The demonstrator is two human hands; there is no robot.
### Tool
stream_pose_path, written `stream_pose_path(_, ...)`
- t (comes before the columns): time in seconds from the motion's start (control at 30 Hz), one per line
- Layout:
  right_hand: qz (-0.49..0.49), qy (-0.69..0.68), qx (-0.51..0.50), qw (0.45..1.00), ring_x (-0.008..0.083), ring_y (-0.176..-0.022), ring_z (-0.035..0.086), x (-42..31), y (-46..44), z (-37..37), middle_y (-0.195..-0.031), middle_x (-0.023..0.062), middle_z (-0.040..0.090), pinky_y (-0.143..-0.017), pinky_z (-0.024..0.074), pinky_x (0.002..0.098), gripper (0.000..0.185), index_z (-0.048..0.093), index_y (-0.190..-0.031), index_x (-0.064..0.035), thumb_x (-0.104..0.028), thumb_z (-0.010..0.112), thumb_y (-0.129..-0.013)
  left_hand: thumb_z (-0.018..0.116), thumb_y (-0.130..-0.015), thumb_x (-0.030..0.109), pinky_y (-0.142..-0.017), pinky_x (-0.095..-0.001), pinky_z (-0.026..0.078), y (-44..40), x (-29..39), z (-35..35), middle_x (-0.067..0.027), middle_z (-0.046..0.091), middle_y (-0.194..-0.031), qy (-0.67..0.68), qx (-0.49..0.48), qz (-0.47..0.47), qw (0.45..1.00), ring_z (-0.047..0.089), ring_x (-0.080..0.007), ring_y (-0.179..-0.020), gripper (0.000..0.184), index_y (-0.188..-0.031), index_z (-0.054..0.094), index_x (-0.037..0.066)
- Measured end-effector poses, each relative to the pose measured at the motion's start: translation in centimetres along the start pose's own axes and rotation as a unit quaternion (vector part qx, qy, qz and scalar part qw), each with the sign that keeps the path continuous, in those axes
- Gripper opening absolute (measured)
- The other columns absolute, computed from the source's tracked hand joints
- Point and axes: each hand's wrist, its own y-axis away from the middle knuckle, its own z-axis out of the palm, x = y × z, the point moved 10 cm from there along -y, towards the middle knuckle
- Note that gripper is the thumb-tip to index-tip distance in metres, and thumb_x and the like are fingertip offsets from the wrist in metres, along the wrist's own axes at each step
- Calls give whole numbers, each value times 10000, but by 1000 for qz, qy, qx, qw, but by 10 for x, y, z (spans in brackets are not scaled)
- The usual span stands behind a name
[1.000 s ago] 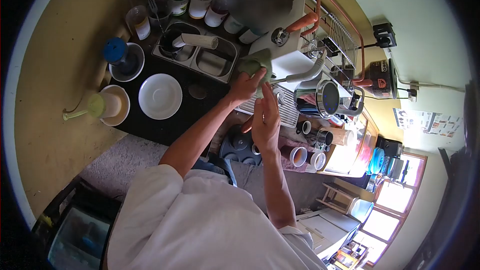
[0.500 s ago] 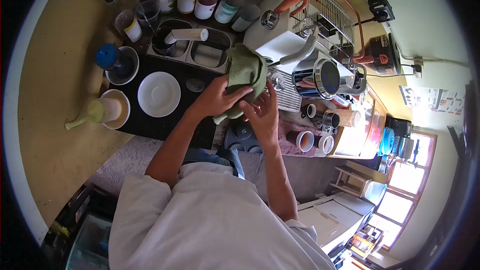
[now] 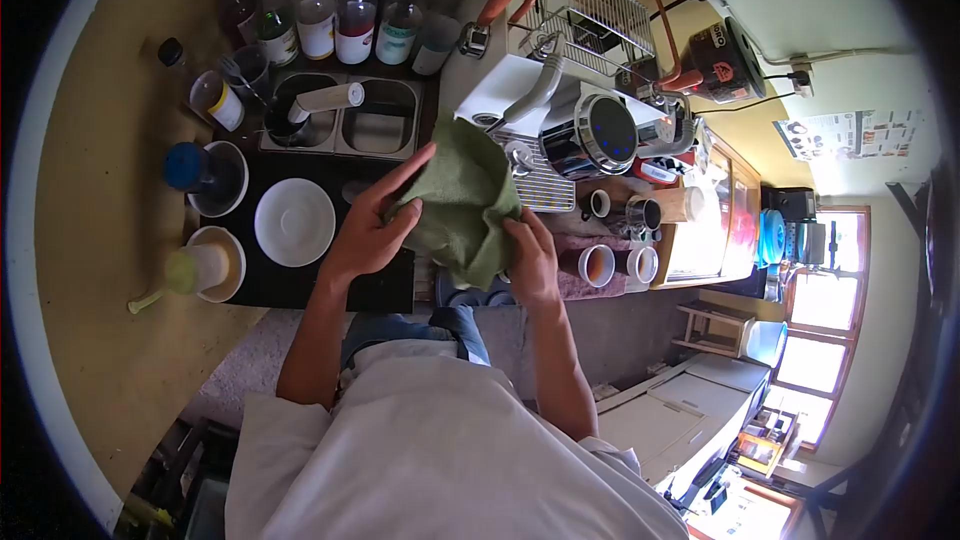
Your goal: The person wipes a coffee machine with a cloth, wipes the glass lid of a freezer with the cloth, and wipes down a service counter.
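A green cloth (image 3: 462, 195) hangs spread between my two hands, in front of my body. My left hand (image 3: 370, 230) grips its left side, the thumb on the near face and some fingers hidden behind the fabric. At the lower right edge, my right hand (image 3: 532, 258) pinches the cloth between thumb and fingers. Just beyond the cloth are the espresso machine (image 3: 500, 70) and its slotted drip tray (image 3: 545, 180). A white bowl (image 3: 295, 222) stands on the black counter to the left of my left hand.
Metal containers (image 3: 380, 125) sit behind the bowl, with bottles (image 3: 355, 20) along the wall. Two more bowls with squeeze bottles stand far left. A round chrome device with a dark top (image 3: 603, 135) and cups (image 3: 597, 265) on a pinkish towel (image 3: 570, 285) are at right.
The bunched cloth has been opened out into a wider sheet. My hands have moved apart, the left one leftward and lower. The view has shifted, so the counter items appear further left.
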Motion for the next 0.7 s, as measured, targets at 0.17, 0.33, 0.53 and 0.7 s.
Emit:
stream_pose_path(0.17, -5, 4, 41, 999, 157, -992, 635, -2, 7, -10, -1125, 75, 657, -883, 500, 289, 443, 558, -1251, 40, -293, 632, -970, 491, -996, 55, -837, -237, 440, 14, -14, 10, -76, 564, -1341, 12, -73, -138, 988, 537, -60, -937, 520, -1508, 397, 51)
stream_pose_path(0.33, -92, 363, 28, 927, 172, -955, 636, -19, 19, 3, -1061, 109, 675, -843, 501, 320, 422, 563, -1219, 28, -238, 661, -906, 505, -1016, 106, -1041, -307, 401, 14, -2, 19, -143, 523, -1456, -69, -70, -76, 992, 557, -185, -1232, 482, -1483, 418, 30)
stream_pose_path(0.53, -118, 280, 61, 951, 149, -969, 612, -22, 22, -37, -1074, 80, 663, -846, 481, 290, 354, 554, -1249, 31, -121, 542, -930, 535, -1012, 126, -1143, -363, 323, 14, 8, 11, -160, 493, -1480, -80, -61, -38, 994, 444, -278, -1394, 488, -1477, 423, 30)
stream_pose_path(0.7, 25, -141, 104, 984, 218, -1034, 649, -19, 45, -58, -1157, 94, 664, -907, 516, 346, 315, 629, -1204, -32, -247, 502, -1012, 608, -978, 116, -1064, -334, 424, 15, -11, -2, -148, 502, -1474, -64, -38, -76, 994, 529, -191, -1295, 529, -1477, 442, 65)
